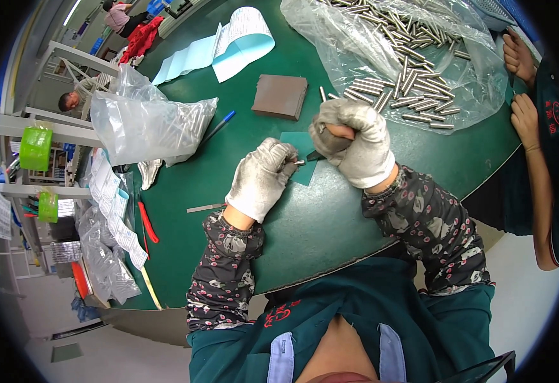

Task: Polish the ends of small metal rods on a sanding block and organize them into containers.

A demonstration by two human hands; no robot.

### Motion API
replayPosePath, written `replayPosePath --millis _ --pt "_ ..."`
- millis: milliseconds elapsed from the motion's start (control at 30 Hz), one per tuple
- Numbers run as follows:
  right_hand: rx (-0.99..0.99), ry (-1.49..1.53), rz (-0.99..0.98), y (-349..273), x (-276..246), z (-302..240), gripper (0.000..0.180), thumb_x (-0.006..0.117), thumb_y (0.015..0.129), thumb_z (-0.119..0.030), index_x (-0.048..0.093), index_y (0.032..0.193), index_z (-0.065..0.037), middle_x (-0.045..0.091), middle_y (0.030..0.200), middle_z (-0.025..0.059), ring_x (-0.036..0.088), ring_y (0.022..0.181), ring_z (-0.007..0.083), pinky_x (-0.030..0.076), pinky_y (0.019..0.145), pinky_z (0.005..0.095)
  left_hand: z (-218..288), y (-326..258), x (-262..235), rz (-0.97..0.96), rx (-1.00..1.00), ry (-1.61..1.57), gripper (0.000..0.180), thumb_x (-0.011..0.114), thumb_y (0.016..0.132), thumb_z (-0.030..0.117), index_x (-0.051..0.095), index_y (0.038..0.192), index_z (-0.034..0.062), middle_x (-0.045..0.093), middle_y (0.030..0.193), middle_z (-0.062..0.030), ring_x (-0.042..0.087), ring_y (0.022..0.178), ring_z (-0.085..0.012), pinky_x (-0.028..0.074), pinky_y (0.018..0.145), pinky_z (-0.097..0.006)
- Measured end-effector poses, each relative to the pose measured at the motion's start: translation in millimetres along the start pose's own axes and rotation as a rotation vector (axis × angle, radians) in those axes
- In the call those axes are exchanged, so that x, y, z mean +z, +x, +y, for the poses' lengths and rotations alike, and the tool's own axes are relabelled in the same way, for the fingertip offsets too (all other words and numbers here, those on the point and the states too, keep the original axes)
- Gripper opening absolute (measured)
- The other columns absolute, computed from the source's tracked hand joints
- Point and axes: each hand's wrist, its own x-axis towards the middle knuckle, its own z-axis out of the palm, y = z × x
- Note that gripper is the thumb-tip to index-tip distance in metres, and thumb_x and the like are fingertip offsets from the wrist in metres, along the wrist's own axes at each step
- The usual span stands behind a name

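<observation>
Left hand (263,179) in a grubby white glove has a closed grip on a short metal pin (299,163), the tip poking out toward the right hand (354,145), which is balled tight around something dark I can't make out, both just above a teal sheet (300,144) on the green tabletop (330,217). I reckon the pin could slip from those bulky glove fingers and roll off the near edge. Further out there's a brown block (280,96), and a heap of loose pins (407,89) on clear plastic.
</observation>
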Motion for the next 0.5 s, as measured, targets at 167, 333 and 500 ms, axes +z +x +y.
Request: replayPosePath --millis 167,333,500 --pt "0.055 0.065 -0.017 -1.0 7.2 -1.6 0.023 0.050 0.074 -0.023 0.042 0.064 -0.005 0.035 0.054 0.0019 0.034 0.045 0.0135 0.032 0.047 0.0259 -2.5 -1.3 1.2 0.012 0.007 0.003 0.019 0.063 0.069 -0.004 0.054 0.084 0.0030 0.052 0.077 -0.0076 0.054 0.065 -0.0198 0.044 0.058 -0.027" --pt "0.050 0.130 -0.092 0.2 2.8 -0.9 0.027 0.048 0.075 -0.026 0.038 0.059 -0.006 0.031 0.052 0.0019 0.030 0.043 0.0131 0.028 0.044 0.0259 0.0 -0.6 0.9 0.009 0.001 0.010 0.018 0.063 0.069 -0.004 0.054 0.083 0.0030 0.052 0.077 -0.0074 0.054 0.065 -0.0197 0.044 0.058 -0.027" --pt "0.026 0.111 -0.051 -1.1 3.8 -0.5 0.027 0.048 0.075 -0.027 0.039 0.060 -0.006 0.030 0.051 0.0020 0.030 0.043 0.0131 0.027 0.043 0.0254 1.1 -0.9 1.4 0.017 0.015 0.021 0.018 0.063 0.069 -0.004 0.054 0.083 0.0030 0.051 0.077 -0.0073 0.054 0.066 -0.0196 0.044 0.058 -0.027"
